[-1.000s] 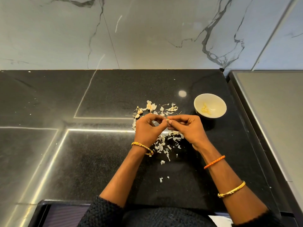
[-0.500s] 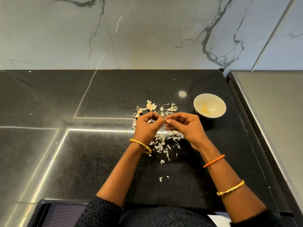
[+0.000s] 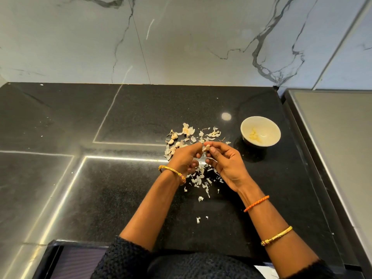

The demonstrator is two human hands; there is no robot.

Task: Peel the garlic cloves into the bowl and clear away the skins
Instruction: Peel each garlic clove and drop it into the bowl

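Garlic clove point(image 3: 206, 147) sits pinched in the right hand point(image 3: 225, 164), touching the curled left hand's point(image 3: 186, 158) fingertips; the bowl point(image 3: 269, 140) lies just right, nearer the right hand.

worktop point(image 3: 141, 109): you see polished black stone, finely speckled, glossy enough to mirror light strips.
wall point(image 3: 181, 37): smooth pale marble-look slabs with dark veins, a soft sheen.
bowl point(image 3: 271, 127): your cream bowl looks like glazed ceramic, smooth and slightly shiny inside.
garlic skins point(image 3: 198, 181): thin, papery, dry flakes, matt white.
garlic clove point(image 3: 206, 148): pale, matt, partly skinned.
side surface point(image 3: 332, 137): brushed grey metal by its look, dull satin.
bangle point(image 3: 172, 171): shiny gold metal.
wrist cord point(image 3: 256, 203): twisted orange thread, matt.
sleeves point(image 3: 120, 260): dark, coarse knit cloth.
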